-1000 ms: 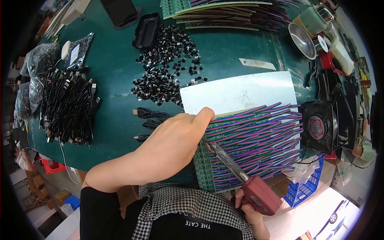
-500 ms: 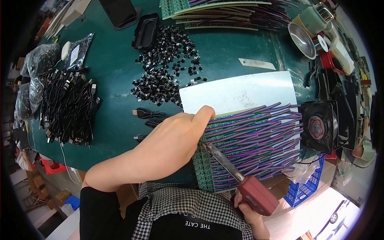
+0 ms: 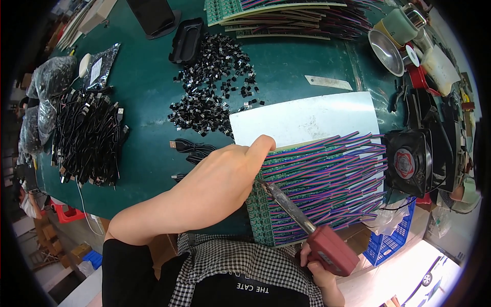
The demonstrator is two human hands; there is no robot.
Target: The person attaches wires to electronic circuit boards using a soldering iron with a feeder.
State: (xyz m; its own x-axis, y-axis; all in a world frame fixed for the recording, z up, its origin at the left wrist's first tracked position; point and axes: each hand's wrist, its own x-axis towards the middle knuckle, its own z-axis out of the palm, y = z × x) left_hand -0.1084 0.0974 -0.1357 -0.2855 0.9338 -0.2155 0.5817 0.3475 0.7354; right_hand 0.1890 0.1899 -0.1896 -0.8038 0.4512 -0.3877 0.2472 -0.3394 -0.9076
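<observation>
My left hand reaches across the left side of a green circuit board panel. Its fingers are curled; their tips and whatever they hold are hidden beneath the hand. In my right hand is a soldering iron with a dark red handle, its tip angled up and left to the board beside my left fingers. Rows of blue, red, green and black wires run from the panel to the right. The panel lies partly over a white sheet.
Small black parts with metal legs are heaped behind my left hand, near black USB cables. More cables lie far left. A black fan stands at right. A blade and stacked wired boards lie beyond.
The soldering iron has shifted slightly to the right, and its tip has moved a little away from my left fingers. My left hand has stayed in place.
</observation>
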